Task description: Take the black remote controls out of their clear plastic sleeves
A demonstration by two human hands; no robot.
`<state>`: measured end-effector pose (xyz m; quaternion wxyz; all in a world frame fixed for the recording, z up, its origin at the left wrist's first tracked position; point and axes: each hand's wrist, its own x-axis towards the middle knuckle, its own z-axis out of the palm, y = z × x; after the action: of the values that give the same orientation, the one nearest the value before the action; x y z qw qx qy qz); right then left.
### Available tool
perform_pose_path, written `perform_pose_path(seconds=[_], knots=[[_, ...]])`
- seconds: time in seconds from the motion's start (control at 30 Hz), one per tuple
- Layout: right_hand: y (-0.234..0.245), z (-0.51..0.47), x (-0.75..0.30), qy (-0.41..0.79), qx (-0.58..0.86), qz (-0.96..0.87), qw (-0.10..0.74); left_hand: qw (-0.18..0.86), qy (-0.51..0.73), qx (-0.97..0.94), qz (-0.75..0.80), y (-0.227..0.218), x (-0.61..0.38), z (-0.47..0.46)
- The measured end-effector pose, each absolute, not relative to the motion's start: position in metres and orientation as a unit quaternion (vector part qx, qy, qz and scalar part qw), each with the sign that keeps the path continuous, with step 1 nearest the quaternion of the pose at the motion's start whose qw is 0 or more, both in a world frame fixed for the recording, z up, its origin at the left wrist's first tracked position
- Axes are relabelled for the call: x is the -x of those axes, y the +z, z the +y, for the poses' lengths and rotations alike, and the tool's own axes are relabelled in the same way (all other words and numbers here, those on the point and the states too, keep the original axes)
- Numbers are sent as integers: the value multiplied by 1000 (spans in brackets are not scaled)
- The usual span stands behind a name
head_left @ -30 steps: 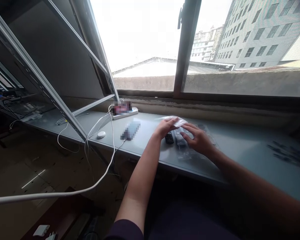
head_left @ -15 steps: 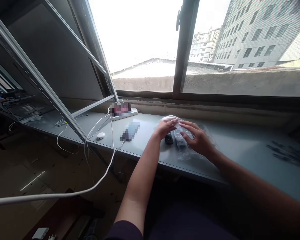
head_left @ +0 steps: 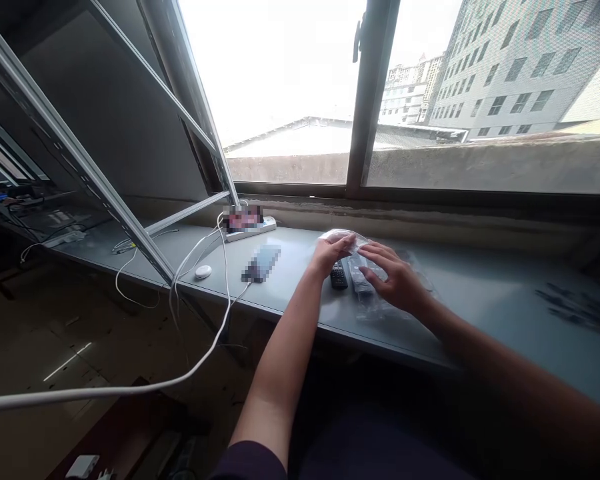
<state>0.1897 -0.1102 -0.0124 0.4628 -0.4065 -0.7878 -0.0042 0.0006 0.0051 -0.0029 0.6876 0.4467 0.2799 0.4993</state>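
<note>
My left hand (head_left: 331,255) pinches a clear plastic bag (head_left: 336,234) above the desk. Close to its right, my right hand (head_left: 394,275) has its fingers stretched out and the thumb apart, with the fingertips at the plastic's edge; whether they touch it I cannot tell. A black remote control (head_left: 339,277) with rows of buttons lies under the left hand, its far end hidden. Beside it, more clear plastic packaging (head_left: 364,293) lies beneath my right hand, with greyish items inside that I cannot make out.
The long grey desk (head_left: 300,293) runs below a window. To the left are a blurred phone-like item (head_left: 261,263) on a cable, a white round object (head_left: 203,272), a power strip (head_left: 253,231) and a metal frame (head_left: 105,193). Several dark thin items (head_left: 580,310) lie at right.
Both hands stay in nearly the same place at the plastic bag. The whole view has shifted very slightly.
</note>
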Motion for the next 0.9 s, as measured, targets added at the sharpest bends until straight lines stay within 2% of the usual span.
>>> perform_pose_path(seconds=[0.3,0.53,0.77,0.9], knots=[[-14,-110,-191,-5,423,-795,435,709,440,-505,222,-3,2,1],[-7,-115,-191,-16,428,-780,456,700,510,-407,290,5,2,5],[-7,-115,-190,5,436,-782,445,708,493,-403,304,3,-3,5],[-8,-116,-191,28,422,-787,448,701,526,-376,301,2,-3,7]])
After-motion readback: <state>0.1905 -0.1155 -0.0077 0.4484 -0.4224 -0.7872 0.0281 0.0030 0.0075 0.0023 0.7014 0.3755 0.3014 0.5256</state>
